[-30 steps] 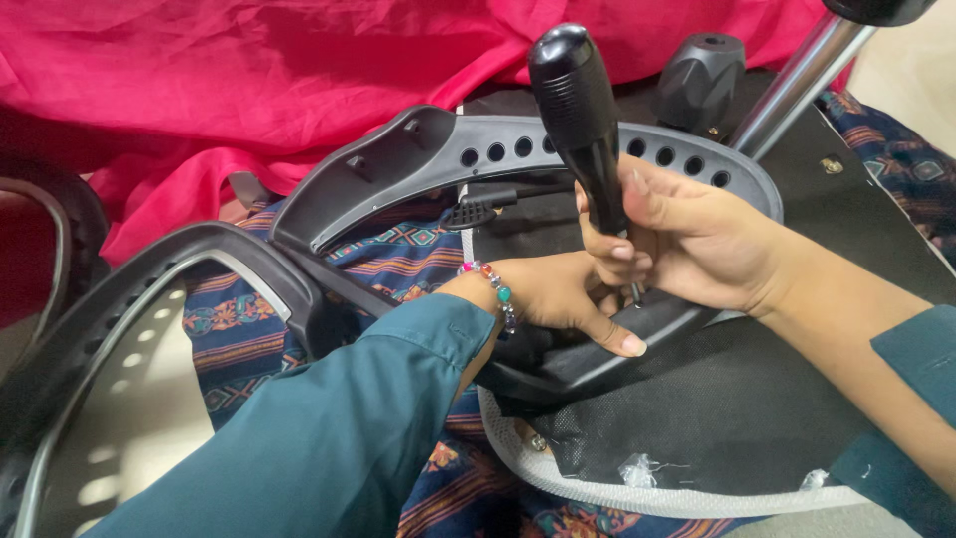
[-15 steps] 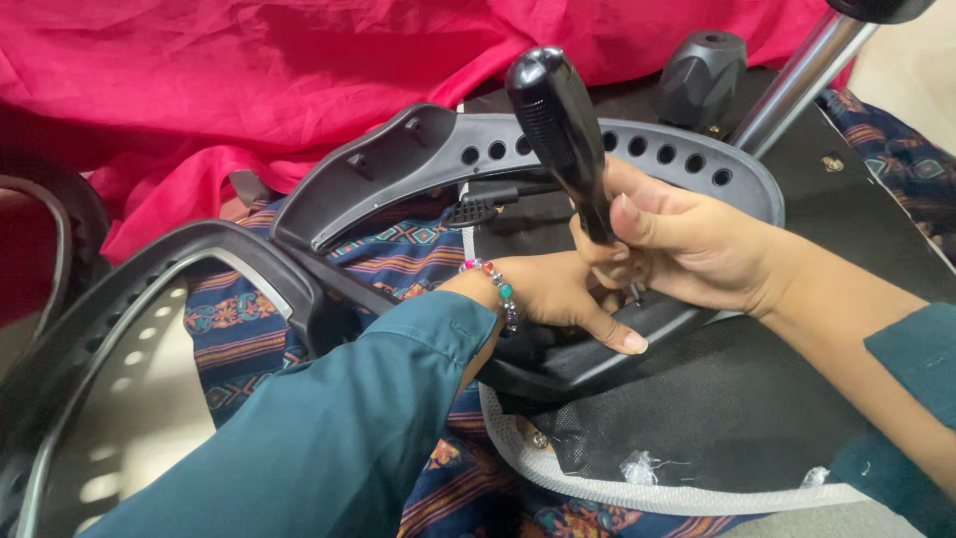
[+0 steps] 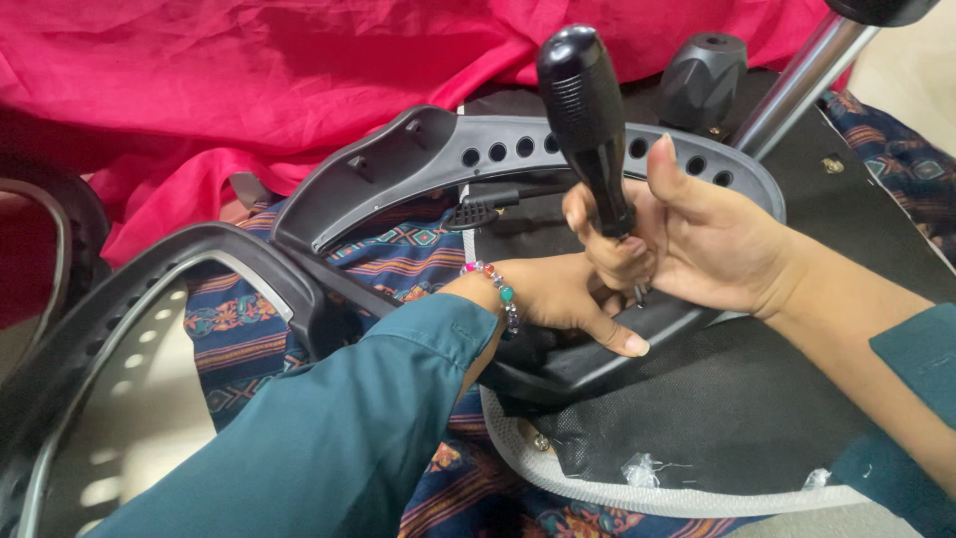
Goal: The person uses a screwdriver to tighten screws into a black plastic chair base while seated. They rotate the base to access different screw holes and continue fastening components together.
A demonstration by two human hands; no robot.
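Far across the scene a pink cloth point(image 3: 249, 90) covers the floor, a patterned cloth point(image 3: 398, 259) nearer. My right hand point(image 3: 697, 239) wraps its fingers round the black screwdriver point(image 3: 588, 120), upright on the armrest point(image 3: 558, 159). My left hand point(image 3: 558, 299) presses the armrest, fingers spread.

A black screwdriver point(image 3: 590, 125) with a thick ribbed handle stands nearly upright at upper centre of the frame, tilted slightly left, tip down on a grey plastic chair armrest point(image 3: 558, 154) with a row of round holes, curving across the centre.
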